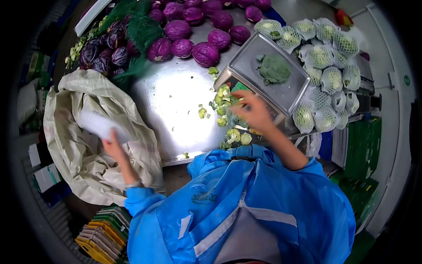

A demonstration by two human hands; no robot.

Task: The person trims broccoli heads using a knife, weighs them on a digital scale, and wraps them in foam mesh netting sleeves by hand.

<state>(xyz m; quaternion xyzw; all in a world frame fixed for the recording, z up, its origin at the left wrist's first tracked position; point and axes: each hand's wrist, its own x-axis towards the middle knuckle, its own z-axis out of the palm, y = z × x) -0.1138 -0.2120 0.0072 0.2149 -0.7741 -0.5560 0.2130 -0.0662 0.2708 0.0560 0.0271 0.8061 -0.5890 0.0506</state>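
My left hand [115, 148] is closed on a white foam net [99, 124], blurred by motion, over a large pale woven sack [66, 154] with its mouth rolled open. A head of broccoli [274, 69] sits on the metal tray of a weighing scale [296, 90]. My right hand [255, 112] hovers at the scale's front panel, which it partly covers. Its fingers are apart and nothing shows in them. Cut broccoli stems and trimmings [223, 103] lie just left of that hand.
Several purple cabbages [205, 53] cover the back of the metal table [151, 103]. Darker cabbages [115, 38] lie by a green mesh bag [143, 31]. Several net-wrapped vegetables [320, 56] are piled right of the scale. Folded crates [103, 233] stand at lower left.
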